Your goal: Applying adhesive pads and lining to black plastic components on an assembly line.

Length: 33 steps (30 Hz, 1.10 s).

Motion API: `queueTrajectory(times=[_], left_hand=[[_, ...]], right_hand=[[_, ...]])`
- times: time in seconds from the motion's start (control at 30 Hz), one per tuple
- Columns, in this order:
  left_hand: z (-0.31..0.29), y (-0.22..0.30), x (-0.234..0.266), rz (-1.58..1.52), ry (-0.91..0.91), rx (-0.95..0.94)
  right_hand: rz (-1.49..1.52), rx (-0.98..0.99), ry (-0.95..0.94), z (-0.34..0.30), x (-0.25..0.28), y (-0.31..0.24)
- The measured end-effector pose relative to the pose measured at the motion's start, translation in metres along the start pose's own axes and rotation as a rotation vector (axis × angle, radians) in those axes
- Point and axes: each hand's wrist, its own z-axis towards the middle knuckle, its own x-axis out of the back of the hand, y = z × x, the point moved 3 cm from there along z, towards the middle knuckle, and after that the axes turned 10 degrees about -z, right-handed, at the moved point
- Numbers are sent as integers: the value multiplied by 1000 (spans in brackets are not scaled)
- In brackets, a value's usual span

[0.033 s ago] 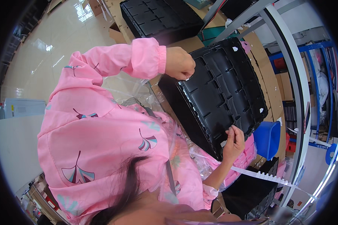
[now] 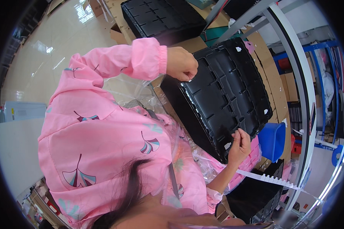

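A stack of black molded plastic trays (image 2: 218, 82) lies in front of me, with ridges and grooves on its top. My left hand (image 2: 182, 63) is closed at its far-left corner, fingertips pinching a small white piece (image 2: 190, 80). Above the near-right corner, my right hand (image 2: 239, 148) has thumb and fingers pressed together. Whatever is between those fingertips, if anything, is too small to make out. Small white pieces also sit at the other corners: one white tab (image 2: 239, 49) far right, another tab (image 2: 265, 112) on the right, and a near tab (image 2: 227, 145) beside my right wrist.
Another black tray stack (image 2: 162, 19) stands farther back on the cardboard-covered table (image 2: 273, 70). To the right are a blue bin (image 2: 272, 142), pink wrapped material (image 2: 250, 162) and a metal frame post (image 2: 300, 65). A toothed white strip (image 2: 269, 179) crosses near a black box (image 2: 256, 194).
My right hand has shifted very slightly to the right, and my left hand a touch to the left. The trays stay in place.
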Motion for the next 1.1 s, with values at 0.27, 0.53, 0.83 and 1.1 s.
queueTrajectory(times=[0.27,0.53,0.83,1.1], left_hand=[[2,15,-6,-1118,175,382],[46,38,-61,-1331,136,339],[59,52,-79,-1525,177,368],[59,49,-79,-1538,213,361]], right_hand=[[-343,-26,-49,-6,31,15],[-411,-131,-286,-10,26,12],[-551,-35,-325,-8,23,4],[-586,53,-346,-4,20,0]])
